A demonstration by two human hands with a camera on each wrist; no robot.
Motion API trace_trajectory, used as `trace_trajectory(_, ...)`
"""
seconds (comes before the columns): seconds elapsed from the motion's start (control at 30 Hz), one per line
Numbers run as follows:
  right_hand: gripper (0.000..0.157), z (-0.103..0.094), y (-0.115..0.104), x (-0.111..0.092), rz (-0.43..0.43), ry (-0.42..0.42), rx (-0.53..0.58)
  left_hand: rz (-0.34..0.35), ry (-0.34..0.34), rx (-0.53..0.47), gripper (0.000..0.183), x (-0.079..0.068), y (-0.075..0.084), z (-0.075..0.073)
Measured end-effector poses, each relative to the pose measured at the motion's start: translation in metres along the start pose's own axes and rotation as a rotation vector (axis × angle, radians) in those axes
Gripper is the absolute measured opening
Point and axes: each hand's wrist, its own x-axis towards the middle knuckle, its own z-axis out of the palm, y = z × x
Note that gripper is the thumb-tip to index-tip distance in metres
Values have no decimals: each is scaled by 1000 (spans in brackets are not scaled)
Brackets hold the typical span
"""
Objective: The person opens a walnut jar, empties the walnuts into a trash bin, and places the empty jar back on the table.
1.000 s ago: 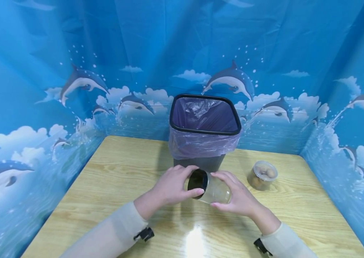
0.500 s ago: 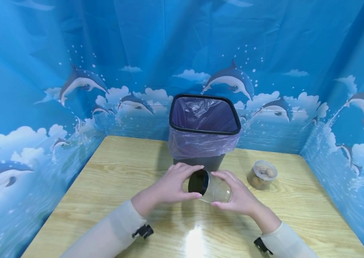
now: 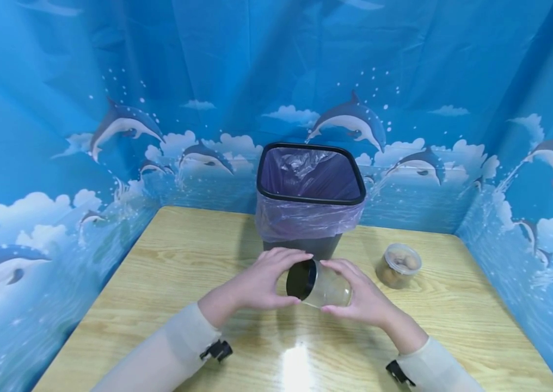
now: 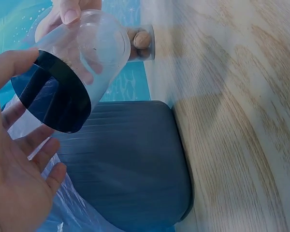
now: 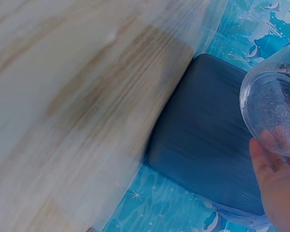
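Head view: clear jar (image 3: 331, 287) held sideways before the lined bin (image 3: 323, 247).
Left hand (image 3: 264, 280): fingers pinch black lid (image 3: 301, 280).
Right hand (image 3: 362, 296): fingers pinch clear jar.
Likely lid turn: keep your wrists aligned.

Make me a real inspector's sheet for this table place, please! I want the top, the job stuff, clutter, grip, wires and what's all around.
Surface: wood-grain table, with a bright glare patch near the front.
Job's things: clear jar, held tipped sideways, with its black lid facing left.
Clutter: lined bin behind the jar; clear tub of round brown things on the right.
Grip: left hand around the lid; right hand around the jar's clear body.
Cables: nothing seen.
Surroundings: blue dolphin backdrop behind and on both sides.
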Motion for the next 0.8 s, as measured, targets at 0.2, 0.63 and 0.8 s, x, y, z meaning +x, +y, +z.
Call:
trace_trajectory(0.2, 89, -1, 0, 0, 10, -3, 9, -16, 62, -4, 87, 2, 2, 0)
trace_trajectory(0.63, 88, 0, 2, 1, 6, 5, 6, -260, 113, 59, 80, 7, 9, 4)
trace_trajectory(0.8, 88, 0, 2, 1, 1, 7, 5, -338, 82, 67, 77, 8, 11, 7)
